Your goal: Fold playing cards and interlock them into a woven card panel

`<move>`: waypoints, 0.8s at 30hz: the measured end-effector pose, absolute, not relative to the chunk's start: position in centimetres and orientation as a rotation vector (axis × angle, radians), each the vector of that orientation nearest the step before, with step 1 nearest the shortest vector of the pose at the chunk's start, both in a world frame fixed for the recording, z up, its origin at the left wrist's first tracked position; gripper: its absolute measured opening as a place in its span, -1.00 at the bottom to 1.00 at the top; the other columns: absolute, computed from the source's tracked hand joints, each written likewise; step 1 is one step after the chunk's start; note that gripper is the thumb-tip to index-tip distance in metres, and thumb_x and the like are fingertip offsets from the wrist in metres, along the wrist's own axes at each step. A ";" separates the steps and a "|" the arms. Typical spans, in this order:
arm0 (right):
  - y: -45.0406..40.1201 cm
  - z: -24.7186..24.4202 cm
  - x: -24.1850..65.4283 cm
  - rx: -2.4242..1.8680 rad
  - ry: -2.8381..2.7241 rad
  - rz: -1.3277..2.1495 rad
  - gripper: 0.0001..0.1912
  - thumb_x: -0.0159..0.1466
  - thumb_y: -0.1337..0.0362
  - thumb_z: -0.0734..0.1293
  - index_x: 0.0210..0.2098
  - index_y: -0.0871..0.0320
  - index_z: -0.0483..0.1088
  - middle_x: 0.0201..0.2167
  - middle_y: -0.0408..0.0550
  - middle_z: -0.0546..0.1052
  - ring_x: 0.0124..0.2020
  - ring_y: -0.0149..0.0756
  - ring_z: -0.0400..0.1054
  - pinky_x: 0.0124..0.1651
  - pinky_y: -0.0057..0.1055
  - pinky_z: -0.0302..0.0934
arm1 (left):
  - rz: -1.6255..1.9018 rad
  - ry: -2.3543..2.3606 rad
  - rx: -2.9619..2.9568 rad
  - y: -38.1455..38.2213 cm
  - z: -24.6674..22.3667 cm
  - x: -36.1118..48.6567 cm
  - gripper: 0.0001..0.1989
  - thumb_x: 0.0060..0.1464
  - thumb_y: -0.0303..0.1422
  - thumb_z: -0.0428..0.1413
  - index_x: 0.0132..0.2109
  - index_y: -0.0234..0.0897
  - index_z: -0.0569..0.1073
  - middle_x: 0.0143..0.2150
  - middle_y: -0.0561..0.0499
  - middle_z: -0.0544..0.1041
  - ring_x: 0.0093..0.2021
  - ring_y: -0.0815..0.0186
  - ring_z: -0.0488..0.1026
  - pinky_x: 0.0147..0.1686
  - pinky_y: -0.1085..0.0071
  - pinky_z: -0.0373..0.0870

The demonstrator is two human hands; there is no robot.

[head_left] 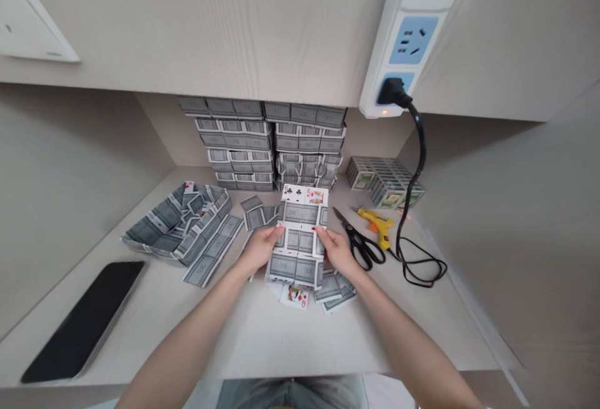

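Between my two hands is a panel of joined playing cards [300, 241], mostly grey patterned backs, with a six of clubs and a king of diamonds face showing at its far end. My left hand [263, 246] grips its left edge, thumb on top. On the right edge my right hand [338, 251] holds it the same way. The fingers beneath the panel are hidden. Loose playing cards [334, 290] lie under and beside it, one face-up card [296, 297] near the front. More cards [255, 214] lie beyond my left hand.
Stacked card blocks [241, 140] stand at the back. A card-built tray [154, 252] with cards inside and a card strip [213, 251] are left, near a black phone [84, 321]. Scissors [363, 247], a yellow glue gun [379, 224], its cord [422, 146] and boxed decks [387, 177] are right.
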State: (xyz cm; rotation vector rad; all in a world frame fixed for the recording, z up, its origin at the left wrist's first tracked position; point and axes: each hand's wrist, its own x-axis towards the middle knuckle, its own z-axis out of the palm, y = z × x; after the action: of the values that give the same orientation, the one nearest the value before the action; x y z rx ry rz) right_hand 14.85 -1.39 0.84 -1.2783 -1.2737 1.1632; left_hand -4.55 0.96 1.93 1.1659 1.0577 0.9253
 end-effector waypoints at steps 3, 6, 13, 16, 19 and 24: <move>-1.7 1.0 14.5 -1.205 -1.266 1.401 -0.55 0.10 -0.15 0.18 -0.53 0.14 0.29 -0.73 -0.23 0.31 -0.78 -0.48 0.09 -0.76 -0.53 -0.03 | 1.023 1.132 1.163 1.2 1.4 -4.5 -0.51 -0.21 0.03 0.11 -0.37 -0.37 0.49 -0.52 0.01 0.52 -0.43 0.24 0.42 -0.42 0.41 0.28; -1.4 0.7 14.6 -1.156 -1.289 1.489 -0.52 0.08 -0.17 0.19 -0.56 0.15 0.28 -0.71 -0.20 0.33 -0.77 -0.50 0.09 -0.76 -0.54 -0.03 | 1.060 1.132 1.088 1.2 1.6 -4.4 -0.50 -0.21 0.03 0.12 -0.32 -0.37 0.50 -0.51 -0.02 0.53 -0.40 0.21 0.44 -0.39 0.39 0.29; -0.7 -0.1 15.7 -1.297 -1.350 1.092 -0.51 0.08 -0.14 0.19 -0.66 0.16 0.20 -0.76 -0.23 0.23 -0.71 -0.48 0.08 -0.68 -0.53 -0.05 | 0.810 0.888 0.962 0.8 3.0 -5.1 -0.61 -0.16 -0.11 0.17 -0.29 -0.37 0.48 -0.43 -0.06 0.54 -0.45 0.29 0.43 -0.40 0.41 0.30; -0.9 0.4 15.6 -1.327 -1.310 1.135 -0.52 0.08 -0.14 0.19 -0.64 0.15 0.23 -0.76 -0.23 0.25 -0.73 -0.46 0.09 -0.68 -0.51 -0.02 | 0.794 0.934 1.038 0.9 2.7 -5.3 -0.68 -0.23 -0.17 0.22 -0.41 -0.37 0.47 -0.49 0.00 0.52 -0.51 0.35 0.39 -0.48 0.47 0.26; -1.2 0.9 15.5 -1.241 -1.280 1.334 -0.53 0.08 -0.14 0.20 -0.61 0.16 0.29 -0.71 -0.20 0.33 -0.69 -0.43 0.17 -0.60 -0.48 0.09 | 0.936 1.013 1.066 1.1 2.0 -5.0 -0.68 -0.25 -0.15 0.22 -0.49 -0.37 0.45 -0.56 0.06 0.47 -0.56 0.39 0.35 -0.54 0.50 0.21; -1.2 0.6 15.6 -1.149 -1.306 1.449 -0.58 0.06 -0.07 0.27 -0.53 0.20 0.37 -0.58 -0.13 0.44 -0.49 -0.35 0.31 -0.36 -0.43 0.20 | 0.969 0.998 1.015 1.2 1.9 -4.7 -0.68 -0.21 -0.15 0.21 -0.44 -0.37 0.45 -0.54 0.04 0.49 -0.53 0.36 0.38 -0.50 0.47 0.27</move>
State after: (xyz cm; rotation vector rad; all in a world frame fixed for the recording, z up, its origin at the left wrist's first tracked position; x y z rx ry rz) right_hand 15.64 -1.19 0.59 -1.1488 -1.3057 1.4490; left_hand -4.72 1.24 1.92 1.0149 0.9977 0.9687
